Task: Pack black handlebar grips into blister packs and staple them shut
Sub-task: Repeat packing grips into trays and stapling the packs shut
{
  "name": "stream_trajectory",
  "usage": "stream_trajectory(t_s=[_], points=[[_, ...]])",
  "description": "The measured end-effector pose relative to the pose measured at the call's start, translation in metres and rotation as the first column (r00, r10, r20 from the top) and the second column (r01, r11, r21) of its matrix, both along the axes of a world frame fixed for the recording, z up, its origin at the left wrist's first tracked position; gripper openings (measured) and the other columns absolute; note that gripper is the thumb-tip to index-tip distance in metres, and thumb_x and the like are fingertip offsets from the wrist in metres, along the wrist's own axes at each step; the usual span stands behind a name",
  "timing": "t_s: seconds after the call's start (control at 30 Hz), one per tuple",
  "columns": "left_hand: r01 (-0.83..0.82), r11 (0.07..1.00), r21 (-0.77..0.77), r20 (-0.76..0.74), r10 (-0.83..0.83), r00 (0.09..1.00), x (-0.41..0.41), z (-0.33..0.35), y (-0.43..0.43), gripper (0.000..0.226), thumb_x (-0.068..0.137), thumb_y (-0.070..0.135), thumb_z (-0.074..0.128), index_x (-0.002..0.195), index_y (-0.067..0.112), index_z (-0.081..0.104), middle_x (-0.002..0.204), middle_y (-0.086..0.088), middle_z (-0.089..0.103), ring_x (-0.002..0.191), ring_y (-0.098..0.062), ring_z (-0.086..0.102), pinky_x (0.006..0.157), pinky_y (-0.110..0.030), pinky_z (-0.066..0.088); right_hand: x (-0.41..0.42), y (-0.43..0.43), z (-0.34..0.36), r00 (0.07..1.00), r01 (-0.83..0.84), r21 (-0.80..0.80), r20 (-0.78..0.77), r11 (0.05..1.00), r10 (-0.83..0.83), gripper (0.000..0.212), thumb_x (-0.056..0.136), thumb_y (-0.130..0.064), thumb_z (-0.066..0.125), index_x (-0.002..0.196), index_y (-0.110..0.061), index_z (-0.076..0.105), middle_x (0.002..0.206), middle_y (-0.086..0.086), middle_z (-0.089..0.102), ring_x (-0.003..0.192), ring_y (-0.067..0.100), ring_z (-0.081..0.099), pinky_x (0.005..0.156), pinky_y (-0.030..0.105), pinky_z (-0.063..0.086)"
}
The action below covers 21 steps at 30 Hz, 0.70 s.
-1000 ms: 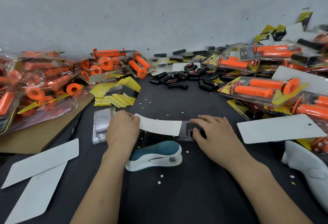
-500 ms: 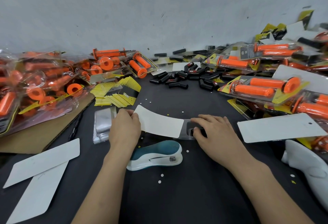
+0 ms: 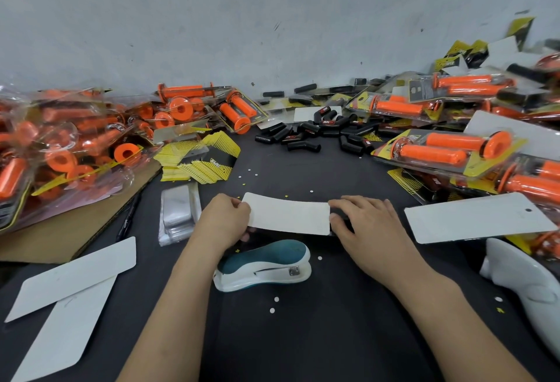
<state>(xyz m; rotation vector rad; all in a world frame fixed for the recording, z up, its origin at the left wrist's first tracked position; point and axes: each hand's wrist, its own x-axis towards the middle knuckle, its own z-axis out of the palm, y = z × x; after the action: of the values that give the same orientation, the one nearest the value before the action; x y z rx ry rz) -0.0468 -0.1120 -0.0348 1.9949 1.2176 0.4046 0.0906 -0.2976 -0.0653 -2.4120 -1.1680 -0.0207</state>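
Far right by the wall, a yellow-and-black backing card [image 3: 448, 63] reads "POWER". The black handlebar grips [image 3: 328, 122] heaped ahead of me bear small red-and-white lettering, too blurred for me to read.

A blank white card [image 3: 288, 213] lies slightly bowed at centre, just beyond the white-and-teal stapler [image 3: 263, 265], with loose black grips [image 3: 315, 134] heaped behind and clear blisters [image 3: 177, 215] stacked to the left.
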Motion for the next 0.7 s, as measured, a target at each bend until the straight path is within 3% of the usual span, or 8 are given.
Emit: stream_trajectory(t_s=[0.2, 0.27, 0.37, 0.4, 0.47, 0.57, 0.63, 0.7], points=[[0.075, 0.996, 0.055, -0.13, -0.067, 0.989, -0.002, 0.004, -0.006, 0.03, 0.099, 0.027, 0.048, 0.081, 0.009, 0.065, 0.043, 0.003, 0.055, 0.029, -0.007, 0.044, 0.043, -0.019, 0.034, 0.0, -0.001, 0.004, 0.999, -0.043, 0.09, -0.029, 0.995, 0.046, 0.038, 0.105, -0.034, 0.038, 0.141, -0.031, 0.048, 0.146, -0.01, 0.048, 0.135, 0.015, 0.039, 0.119, 0.041, 0.022], [0.118, 0.992, 0.051, -0.15, -0.109, 0.983, -0.001, 0.005, -0.01, 0.031, 0.099, 0.03, 0.05, 0.08, 0.011, 0.064, 0.05, -0.001, 0.057, 0.03, -0.007, 0.045, 0.044, -0.02, 0.035, -0.001, 0.0, 0.007, 0.988, -0.064, 0.2, -0.122, 0.978, 0.09, 0.037, 0.105, -0.029, 0.041, 0.141, -0.031, 0.05, 0.144, -0.011, 0.049, 0.131, 0.012, 0.039, 0.112, 0.03, 0.029], [0.177, 0.983, 0.039, -0.152, -0.169, 0.974, 0.001, 0.007, -0.014, 0.034, 0.098, 0.032, 0.051, 0.077, 0.009, 0.066, 0.06, -0.008, 0.061, 0.046, -0.016, 0.051, 0.051, -0.022, 0.039, -0.004, -0.001, 0.012, 0.954, -0.053, 0.383, -0.255, 0.922, 0.161, 0.035, 0.104, -0.022, 0.043, 0.135, -0.036, 0.054, 0.133, -0.021, 0.05, 0.121, -0.007, 0.039, 0.093, 0.005, 0.03], [0.186, 0.982, 0.028, -0.149, -0.18, 0.972, 0.001, 0.008, -0.014, 0.035, 0.098, 0.031, 0.051, 0.077, 0.008, 0.066, 0.062, -0.009, 0.061, 0.048, -0.019, 0.052, 0.052, -0.023, 0.04, -0.005, -0.001, 0.014, 0.952, -0.043, 0.42, -0.258, 0.906, 0.164, 0.036, 0.104, -0.02, 0.044, 0.133, -0.037, 0.056, 0.13, -0.023, 0.05, 0.119, -0.009, 0.039, 0.092, 0.004, 0.03], [0.197, 0.98, 0.008, -0.144, -0.193, 0.97, 0.002, 0.009, -0.015, 0.035, 0.098, 0.03, 0.051, 0.078, 0.006, 0.066, 0.066, -0.011, 0.063, 0.052, -0.022, 0.052, 0.054, -0.025, 0.041, -0.001, -0.005, 0.017, 0.966, 0.007, 0.464, -0.233, 0.886, 0.114, 0.037, 0.103, -0.017, 0.046, 0.133, -0.034, 0.057, 0.131, -0.019, 0.052, 0.122, -0.001, 0.043, 0.099, 0.015, 0.036], [0.223, 0.975, -0.024, -0.129, -0.224, 0.966, 0.001, 0.009, -0.015, 0.03, 0.098, 0.028, 0.054, 0.076, 0.013, 0.068, 0.068, -0.01, 0.064, 0.057, -0.022, 0.053, 0.052, -0.025, 0.042, 0.011, -0.013, 0.017, 0.971, 0.149, 0.412, -0.232, 0.899, -0.054, 0.039, 0.101, -0.018, 0.05, 0.138, -0.027, 0.053, 0.14, -0.002, 0.051, 0.12, 0.016, 0.048, 0.095, 0.028, 0.04], [0.245, 0.969, -0.03, -0.122, -0.247, 0.961, 0.002, 0.009, -0.016, 0.028, 0.098, 0.027, 0.055, 0.081, 0.01, 0.071, 0.064, -0.005, 0.061, 0.053, -0.017, 0.052, 0.049, -0.021, 0.041, 0.015, -0.018, 0.013, 0.948, 0.202, 0.3, -0.298, 0.932, -0.109, 0.042, 0.1, -0.022, 0.052, 0.142, -0.026, 0.048, 0.139, 0.005, 0.048, 0.108, 0.016, 0.052, 0.083, 0.019, 0.041], [0.258, 0.966, -0.016, -0.127, -0.258, 0.958, 0.005, 0.008, -0.018, 0.031, 0.098, 0.027, 0.055, 0.087, 0.003, 0.071, 0.06, -0.003, 0.058, 0.043, -0.01, 0.047, 0.043, -0.016, 0.039, 0.014, -0.016, 0.009, 0.905, 0.202, 0.219, -0.415, 0.954, -0.096, 0.047, 0.099, -0.026, 0.054, 0.145, -0.029, 0.043, 0.136, 0.006, 0.045, 0.088, 0.006, 0.051, 0.064, 0.01, 0.034]])
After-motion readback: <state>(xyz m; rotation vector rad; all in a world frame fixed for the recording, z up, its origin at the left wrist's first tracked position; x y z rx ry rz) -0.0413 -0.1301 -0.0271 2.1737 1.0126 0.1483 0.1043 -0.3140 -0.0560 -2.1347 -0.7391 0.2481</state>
